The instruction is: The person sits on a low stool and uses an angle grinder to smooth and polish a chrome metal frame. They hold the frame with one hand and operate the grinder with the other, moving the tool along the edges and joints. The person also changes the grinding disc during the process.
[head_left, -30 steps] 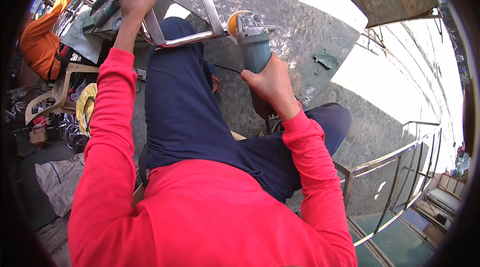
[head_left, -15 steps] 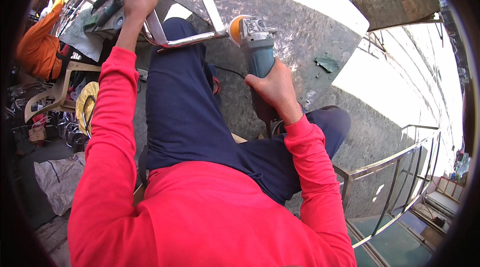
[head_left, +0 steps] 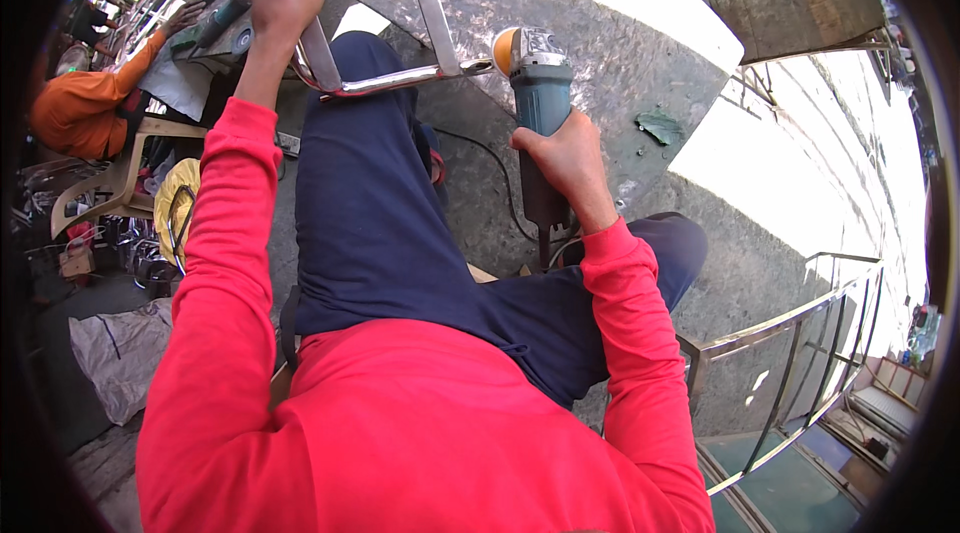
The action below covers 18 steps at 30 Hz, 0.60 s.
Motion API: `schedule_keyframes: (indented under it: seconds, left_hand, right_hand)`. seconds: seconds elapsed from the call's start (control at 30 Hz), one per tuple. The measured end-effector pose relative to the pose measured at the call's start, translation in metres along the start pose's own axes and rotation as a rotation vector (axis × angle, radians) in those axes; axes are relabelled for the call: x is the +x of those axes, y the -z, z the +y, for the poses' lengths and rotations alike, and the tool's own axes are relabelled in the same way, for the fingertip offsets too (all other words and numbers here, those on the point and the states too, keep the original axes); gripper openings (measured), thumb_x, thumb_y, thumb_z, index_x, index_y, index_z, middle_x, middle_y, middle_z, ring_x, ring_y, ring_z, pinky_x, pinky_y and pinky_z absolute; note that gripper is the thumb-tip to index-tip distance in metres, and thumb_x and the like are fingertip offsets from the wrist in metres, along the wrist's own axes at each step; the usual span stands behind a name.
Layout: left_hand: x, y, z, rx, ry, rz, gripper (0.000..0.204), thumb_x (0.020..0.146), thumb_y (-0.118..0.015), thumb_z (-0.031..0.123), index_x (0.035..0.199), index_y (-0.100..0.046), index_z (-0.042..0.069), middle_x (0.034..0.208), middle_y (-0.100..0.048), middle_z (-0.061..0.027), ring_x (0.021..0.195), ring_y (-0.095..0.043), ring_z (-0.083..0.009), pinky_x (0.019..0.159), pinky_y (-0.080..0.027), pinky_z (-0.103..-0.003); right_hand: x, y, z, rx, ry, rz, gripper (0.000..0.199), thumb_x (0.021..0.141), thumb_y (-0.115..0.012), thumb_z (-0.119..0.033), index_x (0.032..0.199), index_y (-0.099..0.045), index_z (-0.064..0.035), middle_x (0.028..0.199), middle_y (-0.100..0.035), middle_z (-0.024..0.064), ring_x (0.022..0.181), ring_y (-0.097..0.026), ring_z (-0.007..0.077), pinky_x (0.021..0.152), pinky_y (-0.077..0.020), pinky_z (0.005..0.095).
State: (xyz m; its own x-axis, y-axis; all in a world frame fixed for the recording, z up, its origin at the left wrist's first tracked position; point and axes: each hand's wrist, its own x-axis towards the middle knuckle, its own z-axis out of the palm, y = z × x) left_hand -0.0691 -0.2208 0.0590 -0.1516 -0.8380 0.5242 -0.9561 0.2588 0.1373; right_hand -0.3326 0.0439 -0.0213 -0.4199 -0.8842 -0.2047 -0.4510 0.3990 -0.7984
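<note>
The teal-and-black angle grinder (head_left: 543,105) is gripped by the right hand (head_left: 572,163), its fingers wrapped around the body, the fingertips hidden beneath. The left hand (head_left: 288,3) is closed on the far left side of the bare silvery tubular metal frame (head_left: 432,8); its fingertips are likewise not shown. The grinder's long axis is pointed away from the torso, and the orange round disc (head_left: 505,51) is carried at its far end, turned toward the left. The frame's near rail is laid crosswise over the leg in navy trousers (head_left: 365,173), with its right end set forward and to the left of the right fingers, at the disc's edge; whether contact is made cannot be told. That end is reached more closely by the right hand than by the left. Below the grinder a black power cord (head_left: 508,183) is looped on the ground. Beneath and beyond, a scuffed grey sheet (head_left: 620,53) is seen, with a dark green scrap (head_left: 658,127) on it to the right. Further grinders (head_left: 218,21) are noted just beside the left hand, near an orange-clad co-worker (head_left: 85,113). No obstruction is observed between disc and rail.
</note>
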Motion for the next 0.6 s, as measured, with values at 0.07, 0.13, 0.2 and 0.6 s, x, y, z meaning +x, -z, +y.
schedule_keyframes:
  seconds: [0.07,0.13,0.2,0.6]
  left_hand:
    - [-0.006,0.006,0.007,-0.024,-0.036,0.067,0.040,0.079,-0.058,0.021,0.111,-0.070,0.000,0.096,-0.068,-0.0283,0.091,-0.068,-0.0422,0.085,-0.054,-0.045]
    - [-0.012,0.012,0.015,-0.041,-0.079,0.129,0.040,0.080,-0.058,0.021,0.113,-0.069,0.000,0.094,-0.068,-0.0273,0.090,-0.068,-0.0413,0.084,-0.054,-0.045]
    - [-0.017,0.018,0.020,-0.058,-0.143,0.201,0.039,0.081,-0.058,0.021,0.113,-0.069,0.000,0.092,-0.068,-0.0264,0.088,-0.068,-0.0408,0.082,-0.054,-0.045]
    - [-0.050,0.043,0.042,-0.222,-0.386,0.435,0.026,0.077,-0.061,0.004,0.101,-0.070,0.002,0.090,-0.067,-0.0183,0.077,-0.067,-0.0375,0.070,-0.055,-0.042]
  right_hand:
    - [0.002,0.003,0.003,-0.009,-0.033,0.000,0.047,0.061,-0.080,-0.029,0.083,-0.065,0.0105,0.072,-0.068,0.0202,0.065,-0.070,0.0281,0.062,-0.0543,0.0384]
    - [-0.003,0.002,0.007,-0.019,-0.039,-0.022,0.047,0.061,-0.080,-0.029,0.083,-0.065,0.0104,0.072,-0.068,0.0199,0.064,-0.070,0.0277,0.062,-0.0543,0.0382]
    - [-0.010,-0.005,0.009,0.011,0.041,-0.018,0.047,0.061,-0.080,-0.030,0.082,-0.066,0.0102,0.071,-0.068,0.0197,0.064,-0.070,0.0272,0.061,-0.0542,0.0379]
    - [0.005,0.011,0.014,-0.026,-0.074,-0.080,0.050,0.059,-0.081,-0.031,0.082,-0.065,0.0109,0.073,-0.068,0.0197,0.066,-0.070,0.0263,0.063,-0.0541,0.0370]
